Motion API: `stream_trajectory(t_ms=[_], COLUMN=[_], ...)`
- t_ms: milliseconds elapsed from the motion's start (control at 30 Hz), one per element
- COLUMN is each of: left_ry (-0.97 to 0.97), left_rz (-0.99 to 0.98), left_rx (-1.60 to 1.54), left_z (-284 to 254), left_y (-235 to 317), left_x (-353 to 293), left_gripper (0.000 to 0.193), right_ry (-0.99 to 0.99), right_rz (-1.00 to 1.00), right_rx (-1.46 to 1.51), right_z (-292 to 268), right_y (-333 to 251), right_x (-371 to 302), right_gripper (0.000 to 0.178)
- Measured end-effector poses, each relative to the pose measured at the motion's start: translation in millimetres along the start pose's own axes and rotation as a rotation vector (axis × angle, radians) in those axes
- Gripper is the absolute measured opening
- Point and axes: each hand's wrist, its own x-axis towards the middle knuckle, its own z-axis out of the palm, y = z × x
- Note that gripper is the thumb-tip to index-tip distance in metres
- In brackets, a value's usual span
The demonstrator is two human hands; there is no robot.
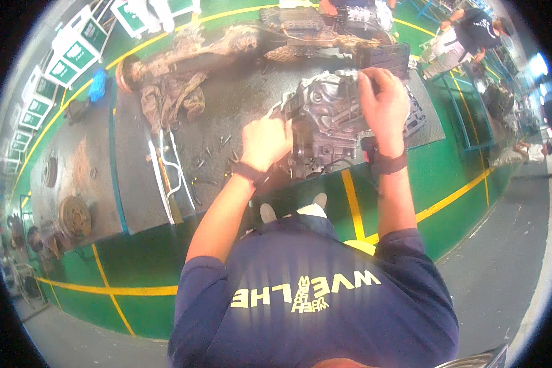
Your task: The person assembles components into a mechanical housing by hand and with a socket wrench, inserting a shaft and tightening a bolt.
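A silvery cast-metal gearbox or engine housing [330, 101] lies on the dark workbench in front of me. My left hand [267, 142] is closed at the housing's near left side. A thin light-coloured edge shows by its knuckles, but what the fingers hold is hidden. Over the right part of the housing, my right hand [384, 104] is raised with its fingers curled toward the thumb. Whether something small is pinched there, I cannot make out. Below the left hand's side of the housing, darker round machine parts [302, 144] show. Several bolts [208, 150] lie loose to the left.
A rusty axle [208, 52] stretches along the bench's far side, with a brown rag [175, 101] beside it. Pale metal rods [159, 178] lie left of the bolts. A hub-like disc [73, 216] sits at far left. Another person [475, 30] is at upper right, near blue frames [472, 116].
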Motion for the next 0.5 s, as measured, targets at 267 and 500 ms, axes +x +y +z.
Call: stream_trajectory(t_ms=[267, 500], left_ry=[0.043, 0.079], left_rz=[0.081, 0.096], left_rx=[0.085, 0.123], left_z=[0, 23], left_y=[7, 3], left_x=[10, 19], left_gripper=[0.049, 0.04], right_ry=[0.165, 0.326], right_rz=[0.052, 0.045], right_rx=[-0.037, 0.208], right_z=[5, 18], right_y=[2, 15], right_x=[-4, -9], right_gripper=[0.009, 0.01])
